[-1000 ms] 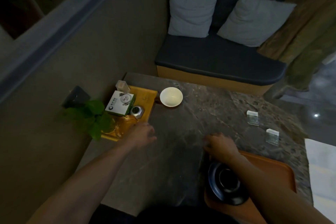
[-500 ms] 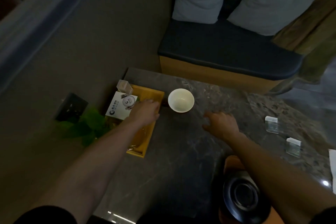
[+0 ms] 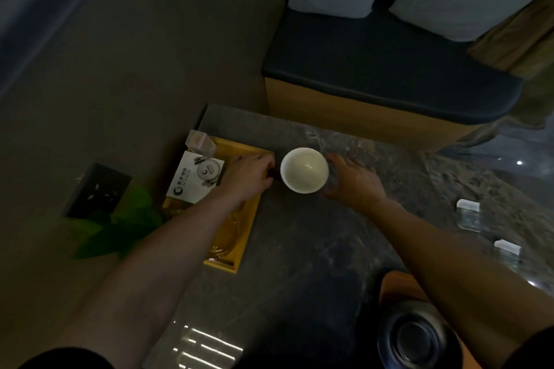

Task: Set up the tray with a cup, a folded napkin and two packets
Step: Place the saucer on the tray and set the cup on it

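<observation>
A white cup (image 3: 304, 170) stands upright on a dark saucer (image 3: 273, 174) at the far side of the stone table (image 3: 299, 249). My left hand (image 3: 248, 177) is at the cup's left, its fingertips closed on the saucer's edge. On the cup's right, my right hand (image 3: 350, 178) has its fingers spread against or just beside the cup's wall. Two small packets (image 3: 468, 214) (image 3: 507, 252) lie on the table at the far right. An orange tray (image 3: 392, 284) shows at the bottom right with a black round dish (image 3: 416, 338) on it, partly hidden by my right arm.
A yellow wooden tray (image 3: 239, 243) under my left forearm holds a white box (image 3: 195, 180) and a small clear box (image 3: 200, 142). A green plant (image 3: 120, 225) and a wall socket (image 3: 96, 189) are at the left. A dark sofa (image 3: 389, 69) with two pillows stands behind the table.
Both hands moved forward and inward to the white cup. My left hand left the yellow tray's items and reached the saucer; my right hand came up beside the cup. The view tilted down.
</observation>
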`<state>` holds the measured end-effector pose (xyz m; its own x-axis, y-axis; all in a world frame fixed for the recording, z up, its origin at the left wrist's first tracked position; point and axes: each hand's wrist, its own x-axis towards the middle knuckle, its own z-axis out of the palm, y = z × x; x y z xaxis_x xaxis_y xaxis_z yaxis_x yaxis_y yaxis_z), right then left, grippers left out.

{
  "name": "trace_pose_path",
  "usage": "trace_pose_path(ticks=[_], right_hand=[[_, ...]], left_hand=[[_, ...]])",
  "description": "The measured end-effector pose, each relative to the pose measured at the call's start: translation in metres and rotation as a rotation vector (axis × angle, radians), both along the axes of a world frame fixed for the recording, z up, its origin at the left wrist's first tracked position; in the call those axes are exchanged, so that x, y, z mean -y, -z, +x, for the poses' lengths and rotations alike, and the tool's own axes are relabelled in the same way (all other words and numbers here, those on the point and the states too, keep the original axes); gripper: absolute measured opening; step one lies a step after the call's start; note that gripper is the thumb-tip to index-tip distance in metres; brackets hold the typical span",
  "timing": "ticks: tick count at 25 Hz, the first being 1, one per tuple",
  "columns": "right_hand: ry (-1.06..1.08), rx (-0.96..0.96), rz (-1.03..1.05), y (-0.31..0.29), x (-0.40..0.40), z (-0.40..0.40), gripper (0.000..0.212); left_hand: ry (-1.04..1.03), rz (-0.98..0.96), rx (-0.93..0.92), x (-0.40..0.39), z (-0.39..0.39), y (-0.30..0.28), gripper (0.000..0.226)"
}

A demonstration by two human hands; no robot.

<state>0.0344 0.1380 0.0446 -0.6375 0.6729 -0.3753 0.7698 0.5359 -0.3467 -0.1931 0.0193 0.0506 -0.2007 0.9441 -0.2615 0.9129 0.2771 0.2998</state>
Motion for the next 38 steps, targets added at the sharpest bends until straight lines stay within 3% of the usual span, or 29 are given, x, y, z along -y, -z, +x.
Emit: trace_pose_path(ticks=[10,15,24,32,38], right_hand=[[0.213,-0.265,-0.284,0.014,0.009,-0.014,0.101],[0.28,-0.292,-0.299,0.014,0.015,-0.012,0.1],[0.323,-0.36,-0.272,0.005,0.03,0.007,0.096],[0.375,-0.404,-0.234,-0.016,0.066,0.059,0.095],[0.392,-0.423,-0.169,-0.034,0.096,0.11,0.094]], left_hand=[[-0.22,0.07,0.257,0.007,0.005,0.02,0.023],[-0.31,0.085,0.334,0.006,0.009,0.021,0.022],[-0.295,0.089,0.401,0.012,0.023,0.007,0.02],[-0.287,0.133,0.537,0.039,0.066,-0.006,0.02],[-0.213,0.171,0.54,0.06,0.11,-0.02,0.021]])
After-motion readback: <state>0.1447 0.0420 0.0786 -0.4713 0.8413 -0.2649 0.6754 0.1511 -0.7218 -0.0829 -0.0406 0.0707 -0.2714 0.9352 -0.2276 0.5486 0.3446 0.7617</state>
